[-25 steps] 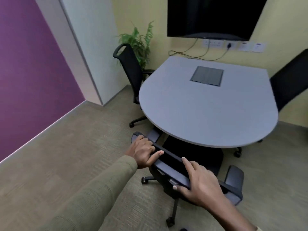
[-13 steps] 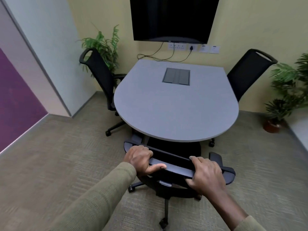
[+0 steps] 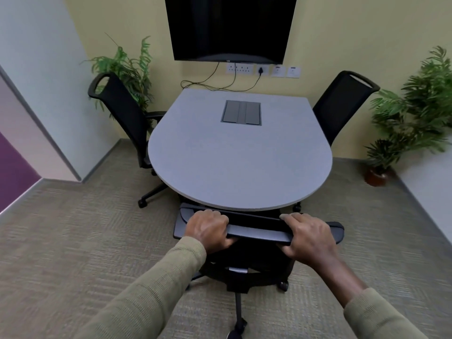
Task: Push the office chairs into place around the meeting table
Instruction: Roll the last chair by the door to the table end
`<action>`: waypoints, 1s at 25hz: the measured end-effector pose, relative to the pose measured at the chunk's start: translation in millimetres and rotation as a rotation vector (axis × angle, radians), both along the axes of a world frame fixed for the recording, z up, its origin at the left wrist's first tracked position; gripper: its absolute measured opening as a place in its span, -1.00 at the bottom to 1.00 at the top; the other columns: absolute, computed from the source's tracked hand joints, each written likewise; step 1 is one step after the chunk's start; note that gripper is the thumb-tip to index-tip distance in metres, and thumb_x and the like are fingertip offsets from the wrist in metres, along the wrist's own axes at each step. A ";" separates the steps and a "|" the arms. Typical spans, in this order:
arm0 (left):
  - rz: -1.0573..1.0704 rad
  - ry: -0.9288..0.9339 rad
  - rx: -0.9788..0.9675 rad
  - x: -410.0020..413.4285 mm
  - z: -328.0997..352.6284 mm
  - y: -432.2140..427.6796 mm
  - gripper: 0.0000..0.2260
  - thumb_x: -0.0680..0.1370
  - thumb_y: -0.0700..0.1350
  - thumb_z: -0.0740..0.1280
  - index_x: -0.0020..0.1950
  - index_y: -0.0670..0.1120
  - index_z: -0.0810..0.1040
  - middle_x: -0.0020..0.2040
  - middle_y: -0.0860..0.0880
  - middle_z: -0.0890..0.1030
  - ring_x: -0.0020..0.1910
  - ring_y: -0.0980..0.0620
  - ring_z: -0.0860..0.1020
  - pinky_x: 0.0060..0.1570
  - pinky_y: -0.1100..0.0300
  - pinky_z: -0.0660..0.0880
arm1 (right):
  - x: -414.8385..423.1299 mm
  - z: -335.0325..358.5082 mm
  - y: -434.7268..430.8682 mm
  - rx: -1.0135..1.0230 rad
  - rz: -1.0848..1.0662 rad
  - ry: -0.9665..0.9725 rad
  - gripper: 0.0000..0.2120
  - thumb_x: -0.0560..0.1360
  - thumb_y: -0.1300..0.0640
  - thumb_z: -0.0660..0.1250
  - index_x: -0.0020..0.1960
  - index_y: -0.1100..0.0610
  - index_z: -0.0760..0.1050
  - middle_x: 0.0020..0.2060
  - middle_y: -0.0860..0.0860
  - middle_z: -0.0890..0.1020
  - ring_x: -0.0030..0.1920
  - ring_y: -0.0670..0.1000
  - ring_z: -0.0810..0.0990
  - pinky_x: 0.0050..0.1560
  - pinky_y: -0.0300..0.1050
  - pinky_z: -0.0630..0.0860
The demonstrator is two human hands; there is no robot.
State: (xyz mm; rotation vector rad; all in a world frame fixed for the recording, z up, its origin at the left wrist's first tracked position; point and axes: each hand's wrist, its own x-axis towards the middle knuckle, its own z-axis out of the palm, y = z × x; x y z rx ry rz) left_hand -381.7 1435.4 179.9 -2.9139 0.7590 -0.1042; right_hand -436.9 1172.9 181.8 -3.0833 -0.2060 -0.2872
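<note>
Both hands grip the near chair (image 3: 259, 233) by its top rail, the left hand (image 3: 208, 227) and right hand (image 3: 309, 237) apart. Just beyond the knuckles lies the table (image 3: 241, 162) edge.

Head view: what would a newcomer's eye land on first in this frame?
First, the left hand and right hand at bottom centre, both gripping the top rail of the black wheeled office chair at the near curved edge of the pale grey rounded meeting table. Then the large black wall screen beyond the table's far end, flanked lower down by a black mesh left chair and a black mesh right chair.
</note>
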 end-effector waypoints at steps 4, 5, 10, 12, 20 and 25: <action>0.009 -0.008 -0.045 -4.9 -2.0 -7.1 -0.46 0.49 0.37 0.19 0.00 -0.09 0.59 -0.05 -0.07 0.64 -0.07 -0.10 0.58 -0.04 0.06 0.47 | 1.5 -5.9 -10.6 -0.001 0.055 -0.041 -0.39 0.21 -0.24 0.30 0.12 0.08 0.64 -0.12 -0.02 0.67 -0.18 0.10 0.66 -0.22 0.00 0.58; 0.010 -0.008 -0.086 -7.2 -1.6 -5.9 -0.45 0.47 0.39 0.19 -0.05 -0.09 0.58 -0.09 -0.07 0.63 -0.12 -0.09 0.57 -0.06 0.07 0.48 | -0.4 -7.4 -10.8 0.018 0.072 -0.055 -0.39 0.21 -0.26 0.32 0.13 0.08 0.64 -0.11 -0.02 0.67 -0.16 0.10 0.65 -0.19 0.00 0.58; -0.082 -0.100 -0.298 -36.6 -16.7 6.7 -0.25 0.30 0.64 0.14 -0.36 -0.08 0.46 -0.41 0.01 0.45 -0.47 -0.01 0.41 -0.46 0.12 0.43 | -29.8 -17.4 -8.6 0.248 0.120 0.009 -0.27 0.37 -0.54 0.27 0.25 0.00 0.58 0.01 -0.14 0.63 0.02 -0.07 0.58 -0.01 -0.01 0.55; -0.108 -0.062 -0.352 -49.4 -20.7 10.8 -0.27 0.30 0.64 0.15 -0.36 -0.07 0.43 -0.41 0.04 0.40 -0.47 0.02 0.37 -0.47 0.14 0.39 | -39.4 -20.6 -8.2 0.311 0.096 0.035 -0.36 0.46 -0.51 0.16 0.23 -0.05 0.58 0.02 -0.19 0.61 0.04 -0.13 0.56 0.00 -0.04 0.53; 0.196 0.159 -0.410 15.4 1.9 8.8 -0.49 0.47 0.39 0.24 -0.36 -0.04 0.35 -0.44 0.06 0.45 -0.38 0.06 0.47 -0.39 0.15 0.32 | 44.4 -39.7 -55.8 0.333 -0.207 0.299 -0.17 0.36 -0.61 0.02 0.27 -0.01 0.53 -0.05 -0.07 0.63 0.04 0.03 0.62 0.01 0.03 0.57; 0.353 0.514 -0.171 86.9 -22.1 30.2 -0.64 0.49 0.30 0.35 -0.19 0.01 0.48 -0.17 0.05 0.58 -0.14 0.01 0.53 -0.22 0.13 0.38 | 103.7 -68.0 -92.3 0.448 -0.278 0.447 -0.30 0.48 -0.38 0.25 0.42 0.09 0.44 0.26 0.12 0.60 0.26 0.14 0.56 0.15 -0.01 0.47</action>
